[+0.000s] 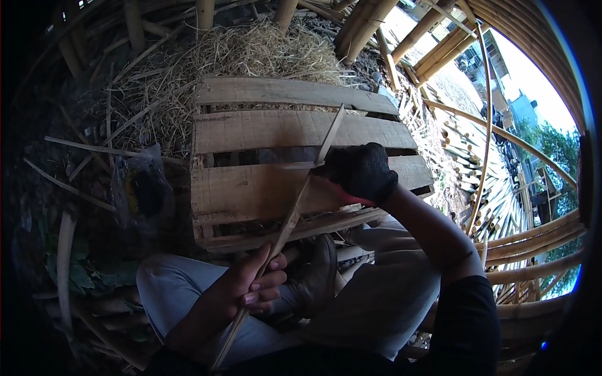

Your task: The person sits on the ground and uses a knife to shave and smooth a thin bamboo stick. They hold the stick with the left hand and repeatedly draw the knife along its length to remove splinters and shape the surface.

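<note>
A long, narrow bamboo strip (289,224) slants from my lap up across a slatted wooden crate (263,128). Bare fingers of my left hand (257,282) are wrapped round its lower part, over my crossed legs. Higher up, my right hand (362,174), in a black glove with a red edge, is closed right at the strip, above the crate's slats. From its fingers a thin, pale, blade-like piece (295,166) sticks out to the left across the strip. That piece is blurred, and its grip end is hidden in the glove.
Dry straw shavings (263,53) are heaped behind the crate. A clear plastic bag (143,188) with something dark and yellow in it lies to the left, near loose bamboo slivers (81,145). Bamboo poles (367,28) stand at the back; cut bamboo (486,182) is piled at right.
</note>
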Action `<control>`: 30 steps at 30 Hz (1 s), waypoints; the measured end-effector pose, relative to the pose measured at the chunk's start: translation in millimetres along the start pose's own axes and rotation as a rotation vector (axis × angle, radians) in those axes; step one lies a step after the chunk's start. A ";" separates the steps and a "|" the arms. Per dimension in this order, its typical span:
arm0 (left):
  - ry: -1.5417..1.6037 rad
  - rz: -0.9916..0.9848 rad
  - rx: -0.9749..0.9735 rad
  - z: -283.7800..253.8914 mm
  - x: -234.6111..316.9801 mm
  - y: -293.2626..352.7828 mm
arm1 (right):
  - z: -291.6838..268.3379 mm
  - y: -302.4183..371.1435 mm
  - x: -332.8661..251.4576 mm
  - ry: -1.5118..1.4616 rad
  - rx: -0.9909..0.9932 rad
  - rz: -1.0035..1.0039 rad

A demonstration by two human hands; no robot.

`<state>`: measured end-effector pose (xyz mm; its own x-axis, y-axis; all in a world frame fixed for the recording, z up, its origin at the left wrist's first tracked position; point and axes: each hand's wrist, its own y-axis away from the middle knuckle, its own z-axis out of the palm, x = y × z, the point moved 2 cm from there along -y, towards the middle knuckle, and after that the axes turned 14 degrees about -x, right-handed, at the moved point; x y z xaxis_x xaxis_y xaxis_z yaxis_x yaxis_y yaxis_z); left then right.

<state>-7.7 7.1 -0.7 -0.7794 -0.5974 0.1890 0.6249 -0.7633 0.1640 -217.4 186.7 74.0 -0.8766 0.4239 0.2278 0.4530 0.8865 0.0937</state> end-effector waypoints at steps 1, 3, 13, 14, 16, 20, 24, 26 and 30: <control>0.016 0.006 -0.017 -0.9 0.9 -1.4 | -1.5 -10.0 12.1 0.084 0.092 0.001; 0.005 -0.003 -0.002 -0.6 -0.6 -1.3 | 1.1 0.9 4.1 0.072 0.064 -0.041; 0.007 0.004 -0.009 0.3 0.0 1.4 | 2.9 -4.7 16.0 0.058 -0.069 0.013; 0.017 0.012 -0.021 0.2 0.4 -0.2 | -1.9 -1.1 3.1 -0.021 -0.062 -0.100; 0.037 0.016 -0.040 -0.8 -0.1 -1.5 | 3.6 -1.6 14.5 0.069 -0.055 -0.043; 0.061 0.016 -0.052 0.0 0.5 -2.5 | 11.3 -11.0 65.7 0.161 -0.069 0.125; 0.074 0.017 -0.067 -3.5 -1.2 0.7 | -13.4 -5.8 0.4 0.026 0.004 -0.156; 0.117 0.004 -0.109 -8.4 -3.0 -1.3 | -6.0 -7.5 18.1 0.045 -0.094 -0.073; 0.147 0.001 -0.110 -6.1 -1.9 -3.0 | -0.7 -13.3 39.4 0.089 -0.118 0.086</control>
<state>-8.4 9.0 -7.5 -0.7824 -0.6212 0.0444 0.6228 -0.7804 0.0560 -257.8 191.5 82.5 -0.8182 0.4747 0.3244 0.5465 0.8174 0.1821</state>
